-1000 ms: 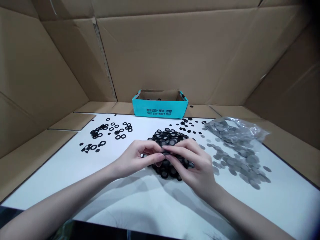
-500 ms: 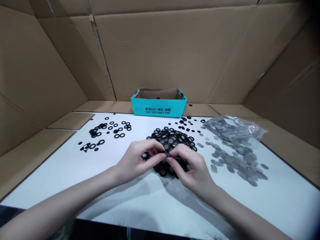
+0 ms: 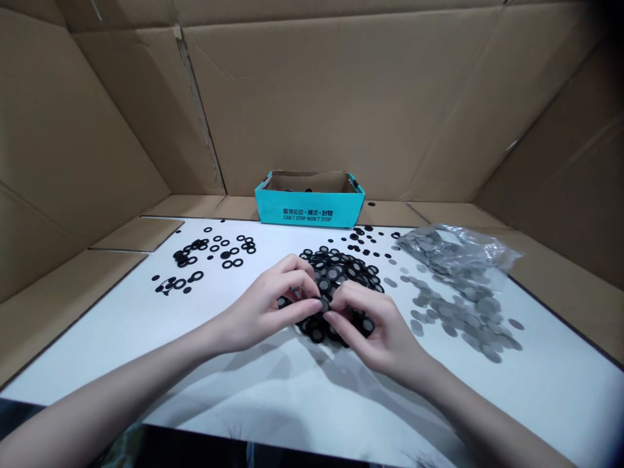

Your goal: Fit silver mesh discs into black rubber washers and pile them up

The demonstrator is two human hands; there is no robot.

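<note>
Between my two hands is a small black ring with a grey disc in it (image 3: 324, 304), tilted so its face shows. My left hand (image 3: 275, 296) pinches its left side between thumb and forefinger. On the other side, my right hand (image 3: 373, 318) is closed with thumb and forefinger at the ring's edge. Right behind and beneath the hands lies a heap of black rings with grey centres (image 3: 336, 270), partly covered by my fingers. Loose grey discs (image 3: 453, 312) are spread to the right of my right hand. Empty black rings (image 3: 227, 254) lie beyond my left hand.
A turquoise open box (image 3: 309, 207) with a few dark pieces inside stands at the back. A clear plastic bag of grey discs (image 3: 453, 250) lies at the right. Small black pieces (image 3: 361, 242) are scattered behind the heap. Cardboard walls (image 3: 331, 104) enclose the white table (image 3: 195, 396).
The ring between my fingers has tipped, and its grey face now shows. My left fingers have risen and spread slightly. My right hand has barely moved.
</note>
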